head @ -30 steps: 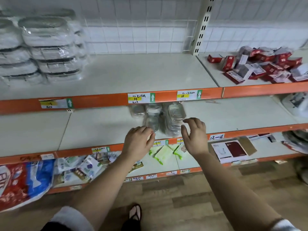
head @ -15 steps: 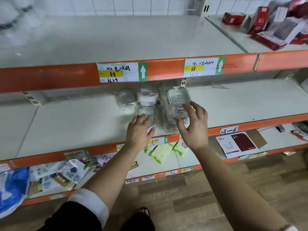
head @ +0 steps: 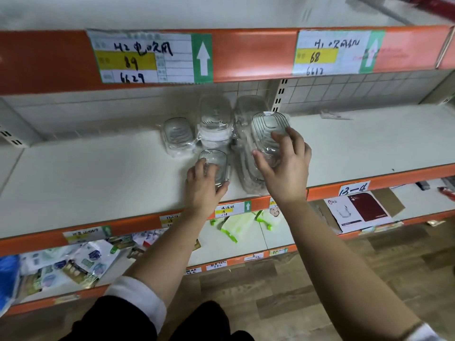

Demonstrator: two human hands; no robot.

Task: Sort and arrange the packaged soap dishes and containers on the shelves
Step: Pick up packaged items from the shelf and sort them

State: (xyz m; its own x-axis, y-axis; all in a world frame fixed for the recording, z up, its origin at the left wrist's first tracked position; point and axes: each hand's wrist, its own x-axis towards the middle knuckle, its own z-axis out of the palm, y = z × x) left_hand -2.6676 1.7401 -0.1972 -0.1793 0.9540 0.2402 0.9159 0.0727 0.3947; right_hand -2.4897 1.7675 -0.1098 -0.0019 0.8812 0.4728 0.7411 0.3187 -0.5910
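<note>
Orange shelf edges (head: 246, 52) over off-white shelf boards (head: 98, 173); price labels (head: 147, 57) white with yellow band and green arrow panel; packaged soap dishes (head: 268, 126) at 12 o'clock clear, ribbed concentrically; back wall (head: 344, 92) white grid tile; box (head: 357, 210) at 4 o'clock maroon-and-white; floor (head: 295, 291) brown wood-grain.

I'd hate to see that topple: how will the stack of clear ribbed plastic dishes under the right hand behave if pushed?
Probably light: the stack of clear ribbed plastic dishes looks thin-walled and hollow. Its glossy film wrap may slip under the right hand. Piled several high, it could tip or slide apart if pushed.
</note>
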